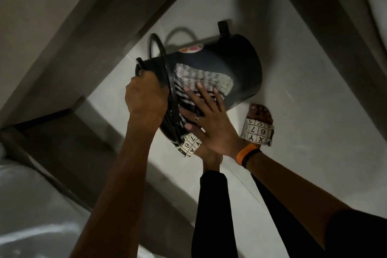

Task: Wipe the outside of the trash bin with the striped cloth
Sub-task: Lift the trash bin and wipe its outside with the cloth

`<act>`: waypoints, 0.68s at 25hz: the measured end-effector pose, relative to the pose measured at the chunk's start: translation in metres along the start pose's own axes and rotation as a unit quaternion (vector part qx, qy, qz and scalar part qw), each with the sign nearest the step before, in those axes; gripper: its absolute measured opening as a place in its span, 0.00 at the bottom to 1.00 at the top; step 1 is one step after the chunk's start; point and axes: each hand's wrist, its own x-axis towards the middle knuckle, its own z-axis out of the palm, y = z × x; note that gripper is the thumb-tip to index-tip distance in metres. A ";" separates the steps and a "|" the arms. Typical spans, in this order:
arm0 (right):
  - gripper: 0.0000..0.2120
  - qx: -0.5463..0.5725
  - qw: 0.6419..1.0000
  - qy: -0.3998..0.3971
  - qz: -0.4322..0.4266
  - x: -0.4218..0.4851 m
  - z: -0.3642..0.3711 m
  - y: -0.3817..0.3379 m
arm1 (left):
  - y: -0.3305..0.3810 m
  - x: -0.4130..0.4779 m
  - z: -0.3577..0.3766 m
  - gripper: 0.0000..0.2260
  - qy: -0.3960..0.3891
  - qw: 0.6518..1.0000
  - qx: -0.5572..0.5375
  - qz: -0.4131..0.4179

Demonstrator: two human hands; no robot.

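Left hand (pixel 144 98) clenched, arm extended, right hand (pixel 211 119) flat, fingers (pixel 202 92) splayed

The pale tiled floor (pixel 293 81) carries two feet in letter-and-number patterned sandals, one at centre right (pixel 258 130) and one at centre (pixel 189 145), partly hidden behind the bin.

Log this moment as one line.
step: wiping | left hand: grips rim of tilted trash bin | right hand: flat on striped cloth against bin side

Dim, hard shadows, wide-angle warp, soft edges
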 end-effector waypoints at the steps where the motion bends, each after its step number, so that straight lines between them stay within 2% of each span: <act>1: 0.21 -0.018 1.000 0.008 -0.020 -0.003 -0.003 0.013 | -0.001 -0.003 0.003 0.17 -0.007 1.000 0.008 0.003; 2: 0.22 -0.027 0.999 0.028 -0.004 -0.005 -0.008 0.030 | -0.001 -0.005 0.007 0.18 -0.012 1.000 0.014 0.006; 4: 0.23 0.009 0.990 0.070 0.121 -0.004 -0.021 0.063 | 0.002 -0.008 0.012 0.18 -0.011 1.000 0.019 0.004; 6: 0.24 0.104 0.957 0.098 0.252 0.000 -0.036 0.084 | 0.006 -0.008 0.012 0.17 0.018 1.000 0.014 -0.003; 7: 0.24 0.141 0.943 0.103 0.285 0.004 -0.043 0.090 | 0.008 -0.007 0.011 0.17 0.037 0.999 0.007 -0.004; 10: 0.25 0.179 0.934 0.097 0.293 0.025 -0.058 0.096 | 0.003 -0.009 0.013 0.23 0.080 0.995 -0.056 -0.015; 12: 0.24 0.187 0.927 0.095 0.312 0.044 -0.064 0.094 | -0.006 -0.020 0.022 0.34 0.041 0.982 -0.185 -0.010; 14: 0.24 0.185 0.918 0.102 0.335 0.066 -0.075 0.096 | -0.010 -0.036 0.035 0.45 -0.004 0.952 -0.305 0.036; 15: 0.23 0.193 0.914 0.101 0.343 0.076 -0.083 0.100 | -0.011 -0.041 0.043 0.48 -0.012 0.947 -0.313 0.066; 17: 0.23 0.225 0.904 0.095 0.350 0.093 -0.102 0.111 | -0.007 -0.039 0.054 0.48 0.006 0.952 -0.283 0.117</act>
